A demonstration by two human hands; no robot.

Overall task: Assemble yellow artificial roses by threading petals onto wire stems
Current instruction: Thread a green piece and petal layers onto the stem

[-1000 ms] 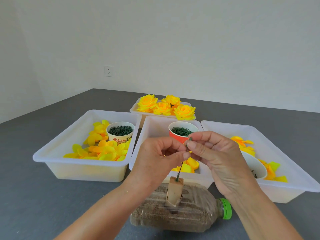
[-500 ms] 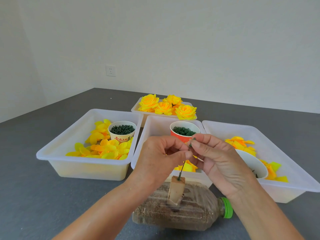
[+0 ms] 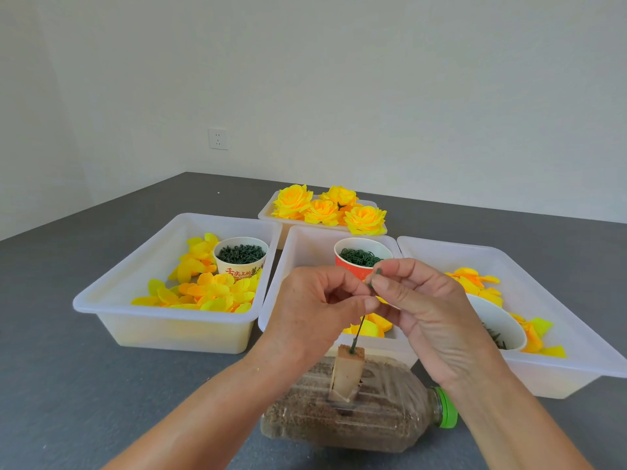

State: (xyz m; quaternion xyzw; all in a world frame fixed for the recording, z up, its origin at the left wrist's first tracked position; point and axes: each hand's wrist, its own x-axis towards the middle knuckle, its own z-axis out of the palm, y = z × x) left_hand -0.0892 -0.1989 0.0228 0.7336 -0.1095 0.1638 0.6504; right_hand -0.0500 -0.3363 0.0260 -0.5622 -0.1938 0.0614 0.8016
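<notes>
Both hands are pinching the thin green wire stem (image 3: 359, 330) near its top: the left hand (image 3: 315, 310) is closing thumb and forefinger round it, and the right hand (image 3: 427, 317) is nipping a small dark green piece (image 3: 376, 275) at the tip. What that piece is, I cannot tell. The stem is standing a little tilted, its foot stuck in a tan block (image 3: 346, 371) set into a plastic bottle (image 3: 373, 412) lying on its side and filled with something brown and grainy.

It looks light, springy and slim enough to slip or bend, so holding it close under the working end seems wise, with the block taking the weight. The loose yellow petals (image 3: 203, 293) are lying in the left tub (image 3: 108, 310); they look soft and flimsy, best taken by the edge. Beyond, finished roses (image 3: 325, 210) are sitting in a far tray (image 3: 266, 217), and cups of green bits are standing in the tubs.
</notes>
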